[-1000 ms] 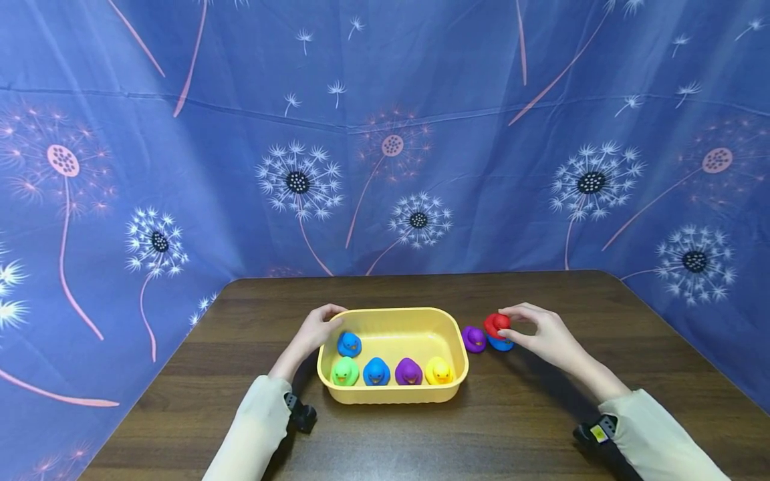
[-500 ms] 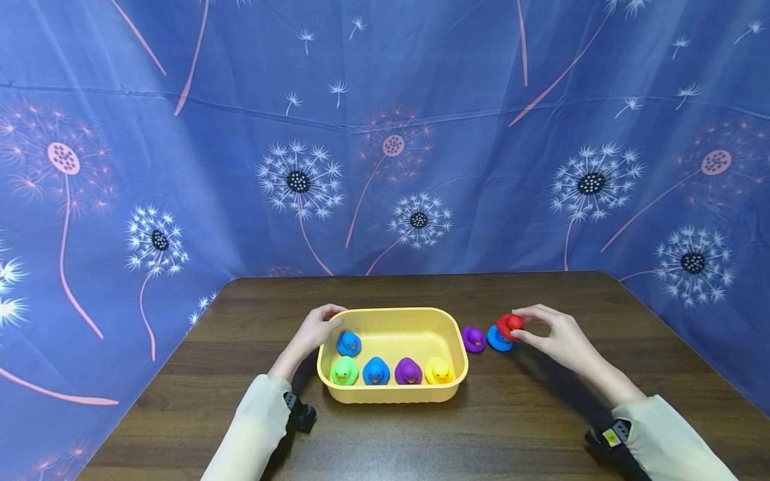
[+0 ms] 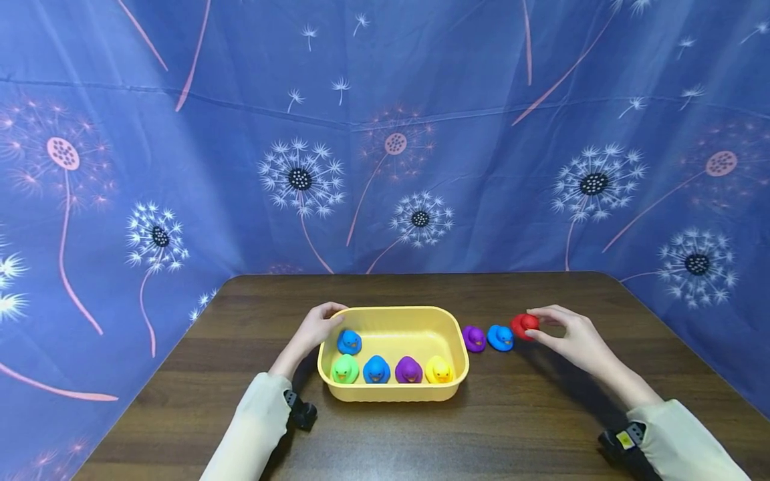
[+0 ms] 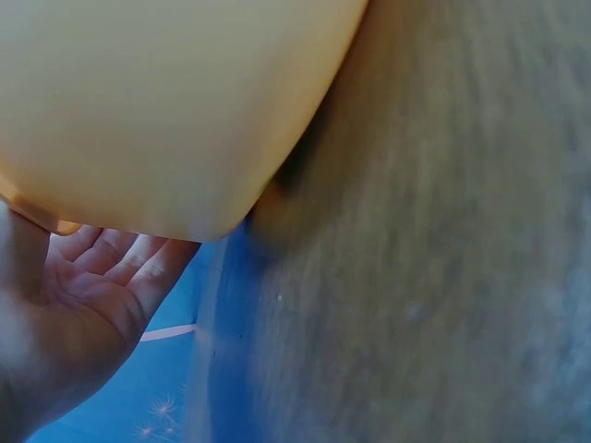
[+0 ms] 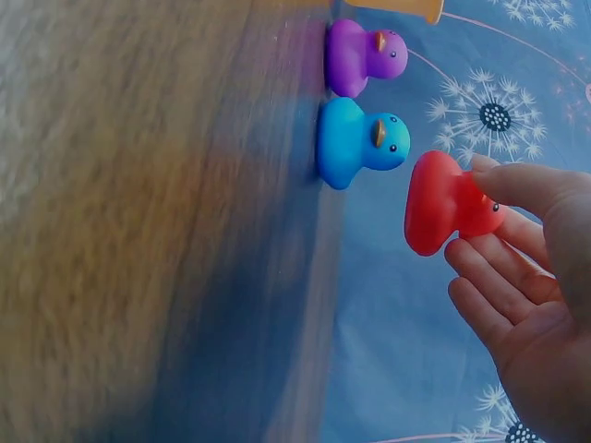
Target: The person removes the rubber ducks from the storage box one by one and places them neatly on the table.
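A red rubber duck (image 3: 525,327) is pinched by its head between the thumb and fingers of my right hand (image 3: 568,337). In the right wrist view the red duck's base is raised a little above the tabletop. Just left of it stand a blue duck (image 3: 500,338) and a purple duck (image 3: 474,339), side by side on the table. My left hand (image 3: 315,327) grips the back left corner of a yellow plastic basin (image 3: 394,394), thumb at the rim and fingers behind the wall.
Inside the basin, a green duck (image 3: 345,369), a blue duck (image 3: 376,370), a purple duck (image 3: 408,371) and a yellow duck (image 3: 439,370) line the front wall. Another blue duck (image 3: 349,342) sits behind the green one. A dandelion-print cloth (image 3: 481,167) hangs behind the wooden table (image 3: 385,441).
My right hand has carried the red duck to the right, from over the blue duck to beside it, uncovering the blue one. The left hand and basin stay put.
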{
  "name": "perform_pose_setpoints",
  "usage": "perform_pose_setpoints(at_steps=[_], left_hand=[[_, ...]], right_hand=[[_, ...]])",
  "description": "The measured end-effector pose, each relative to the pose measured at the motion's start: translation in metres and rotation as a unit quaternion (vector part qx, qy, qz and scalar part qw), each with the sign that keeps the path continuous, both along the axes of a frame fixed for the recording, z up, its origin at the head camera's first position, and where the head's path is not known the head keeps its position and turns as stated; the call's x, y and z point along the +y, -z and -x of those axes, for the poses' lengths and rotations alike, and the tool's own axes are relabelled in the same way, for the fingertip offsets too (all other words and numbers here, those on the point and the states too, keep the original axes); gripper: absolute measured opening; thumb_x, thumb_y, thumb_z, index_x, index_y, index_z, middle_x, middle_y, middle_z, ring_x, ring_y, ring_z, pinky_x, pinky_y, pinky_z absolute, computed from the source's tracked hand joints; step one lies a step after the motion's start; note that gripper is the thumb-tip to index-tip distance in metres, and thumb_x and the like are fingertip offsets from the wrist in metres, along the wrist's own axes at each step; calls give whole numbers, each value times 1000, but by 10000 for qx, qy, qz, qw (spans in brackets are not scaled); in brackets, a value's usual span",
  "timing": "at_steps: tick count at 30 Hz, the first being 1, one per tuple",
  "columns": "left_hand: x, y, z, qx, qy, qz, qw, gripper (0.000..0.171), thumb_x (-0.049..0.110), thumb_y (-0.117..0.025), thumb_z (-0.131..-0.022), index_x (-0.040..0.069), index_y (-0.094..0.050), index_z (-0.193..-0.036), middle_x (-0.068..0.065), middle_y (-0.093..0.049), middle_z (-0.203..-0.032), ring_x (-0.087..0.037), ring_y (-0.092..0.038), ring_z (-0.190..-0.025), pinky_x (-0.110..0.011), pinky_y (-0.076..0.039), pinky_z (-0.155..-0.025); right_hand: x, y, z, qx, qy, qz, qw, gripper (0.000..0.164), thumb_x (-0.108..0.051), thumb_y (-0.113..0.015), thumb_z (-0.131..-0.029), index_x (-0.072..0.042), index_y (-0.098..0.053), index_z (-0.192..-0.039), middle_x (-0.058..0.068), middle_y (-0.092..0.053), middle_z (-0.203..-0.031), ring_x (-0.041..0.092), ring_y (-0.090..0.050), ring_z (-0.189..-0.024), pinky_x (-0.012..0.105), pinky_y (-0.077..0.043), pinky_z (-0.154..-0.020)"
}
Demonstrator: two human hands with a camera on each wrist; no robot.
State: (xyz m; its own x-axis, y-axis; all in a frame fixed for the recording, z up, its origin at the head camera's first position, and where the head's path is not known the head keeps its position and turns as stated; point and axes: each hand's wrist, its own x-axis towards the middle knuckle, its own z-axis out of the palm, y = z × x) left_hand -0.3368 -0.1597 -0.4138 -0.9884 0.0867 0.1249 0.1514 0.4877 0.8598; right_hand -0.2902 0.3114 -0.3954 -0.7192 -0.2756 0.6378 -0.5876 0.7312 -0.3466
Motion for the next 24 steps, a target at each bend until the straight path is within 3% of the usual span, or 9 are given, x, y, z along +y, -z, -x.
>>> perform_pose_setpoints(at_steps=[9,18,24], left_hand=[[1,0,0,9,-54,-80,10000,22,11,-56,-92,1,-63,-111,-14,-65,-108,-24,-59,-99,-40,-48,-87],[3,0,-1,71,-65,-134,9999,24,9,-57,-90,1,-63,-111,-15,-65,-109,-26,-59,-102,-41,-47,-89],[2,0,-1,140,-69,-141,9998,23,8,-57,-90,0,-63,-111,-16,-65,-108,-27,-60,-101,-40,-47,-89]], right_hand=[[8,5,0,-111,147,-102,9998,36,-13,-82,-68,-7,-69,-102,5,-69,-93,20,-66,-80,1,-39,-75],[12,13,1,-309,159,-188,9992,35,-15,-82,-69,-9,-69,-101,4,-69,-94,10,-65,-80,5,-43,-74],[14,18,3,-357,119,-250,9990,35,-13,-82,-69,-7,-69,-100,4,-69,-93,10,-65,-80,17,-50,-71]])
